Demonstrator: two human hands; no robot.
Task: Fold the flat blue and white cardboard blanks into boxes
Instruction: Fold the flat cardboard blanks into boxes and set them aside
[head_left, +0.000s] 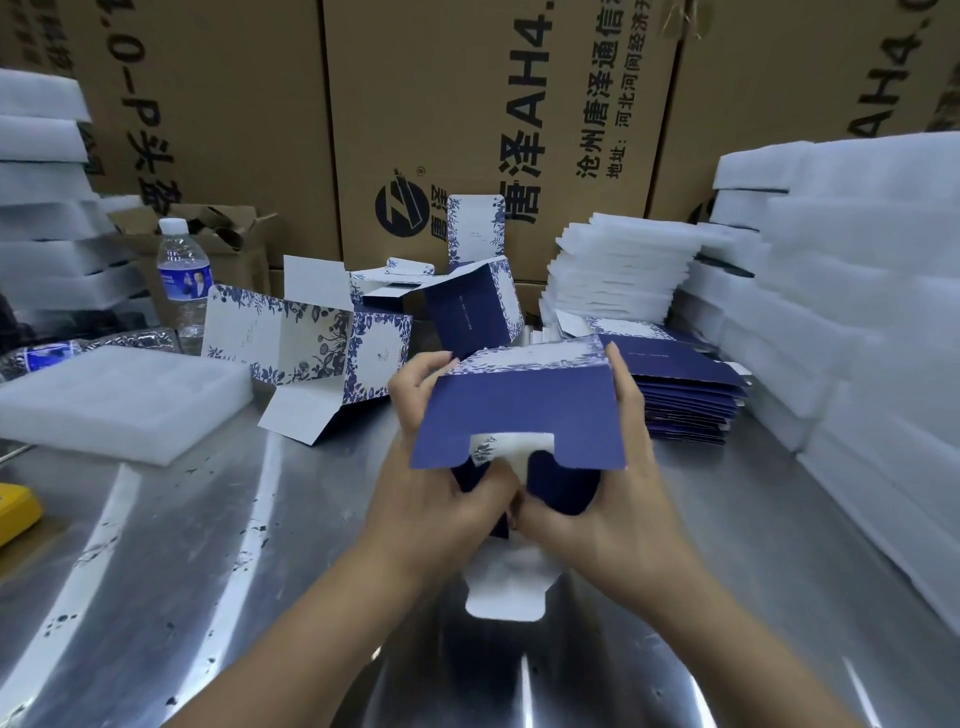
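Above the steel worktop, 1 part-folded blue box, left hand and right hand fingers curled gripping it, flat blanks stack right, 2 folded boxes behind.

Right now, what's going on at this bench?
A person is folding a half-formed blue and white cardboard box above the shiny metal table. The left hand and right hand both hold it, thumbs at the near flaps. A stack of flat blue blanks lies to the right; open folded boxes sit behind.
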